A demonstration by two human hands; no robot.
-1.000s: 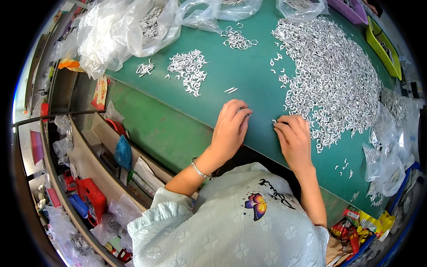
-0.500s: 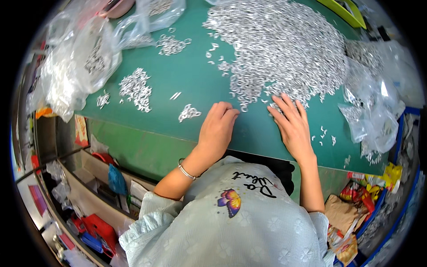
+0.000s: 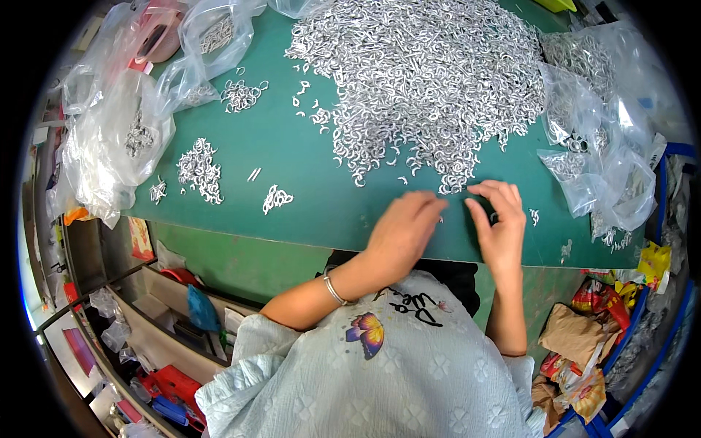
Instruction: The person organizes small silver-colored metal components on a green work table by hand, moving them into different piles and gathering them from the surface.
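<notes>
A big pile of small silvery curved metal pieces (image 3: 431, 80) spreads over the green tabletop (image 3: 321, 212). Just below its near edge, my left hand (image 3: 409, 228) is smeared by motion, so I cannot tell how its fingers close. A small piece (image 3: 440, 220) shows by its fingertips. My right hand (image 3: 502, 219) hovers beside the pile's lowest tip, thumb and curled fingers apart in an open arch. A few loose pieces (image 3: 534, 217) lie to the right of it.
Smaller heaps of metal pieces (image 3: 199, 171) lie on the left, near two thin pins (image 3: 253, 174). Clear plastic bags (image 3: 109, 139) with parts crowd the left edge, and more bags (image 3: 621, 160) the right. Drawers (image 3: 175, 306) stand lower left; snack packets (image 3: 595, 299) lie lower right.
The view has shifted. My left hand has moved right, toward my right hand. My right hand has drawn back from the pile's edge, its fingers now curled instead of stretched out.
</notes>
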